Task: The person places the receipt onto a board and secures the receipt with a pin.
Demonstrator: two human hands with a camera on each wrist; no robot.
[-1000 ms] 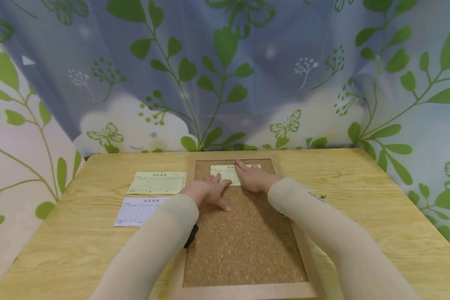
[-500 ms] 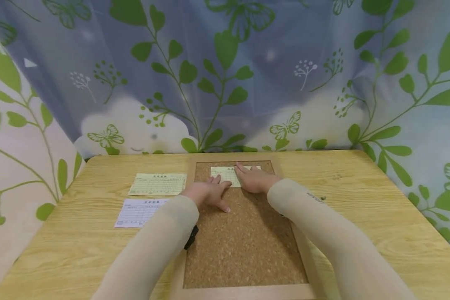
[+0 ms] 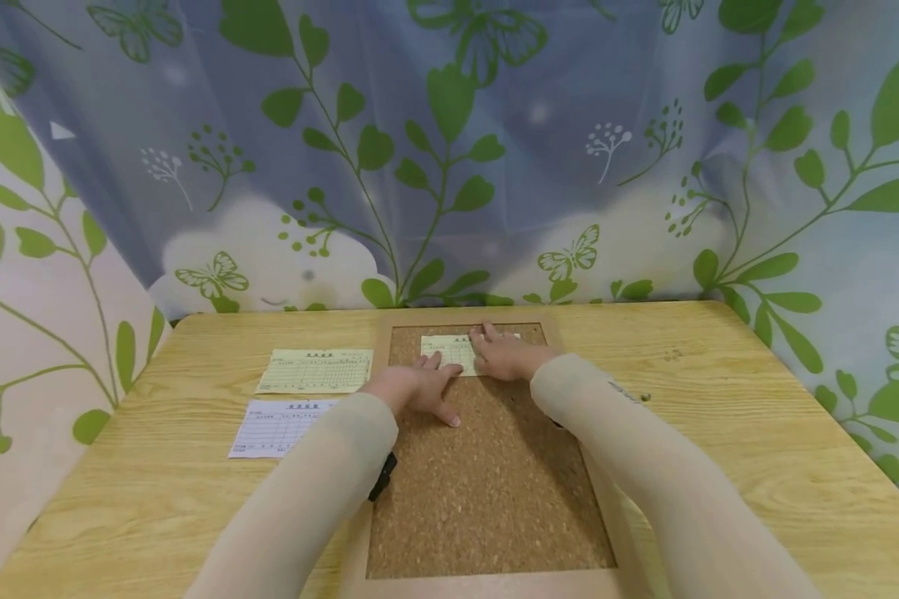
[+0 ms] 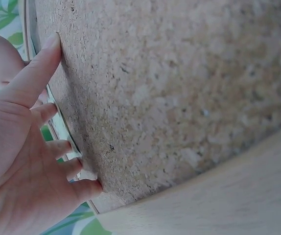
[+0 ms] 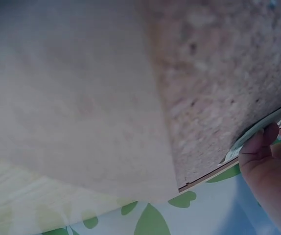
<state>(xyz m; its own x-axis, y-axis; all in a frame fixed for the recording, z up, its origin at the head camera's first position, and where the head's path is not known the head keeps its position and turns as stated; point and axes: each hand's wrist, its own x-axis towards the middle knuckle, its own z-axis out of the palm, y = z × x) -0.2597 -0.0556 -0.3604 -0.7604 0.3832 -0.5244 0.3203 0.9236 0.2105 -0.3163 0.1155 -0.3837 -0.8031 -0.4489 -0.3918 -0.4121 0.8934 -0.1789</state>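
A pale yellow printed form lies near the far end of a wood-framed cork board. My left hand rests on its left part, fingers spread and thumb out over the bare cork. In the left wrist view, the left hand has its fingertips down at the form's near edge. My right hand rests on the right part of the form and hides much of it. The right wrist view has the right hand with fingertips at the paper, whose edge bows slightly off the cork.
Left of the board, another yellow form lies on the wooden table, with a white form below it, partly hidden by the left sleeve. A leaf-patterned curtain hangs behind the table.
The right hand has shifted slightly left on the form and its fingers have spread a little. The left hand stays in place. The head view has tilted up slightly.
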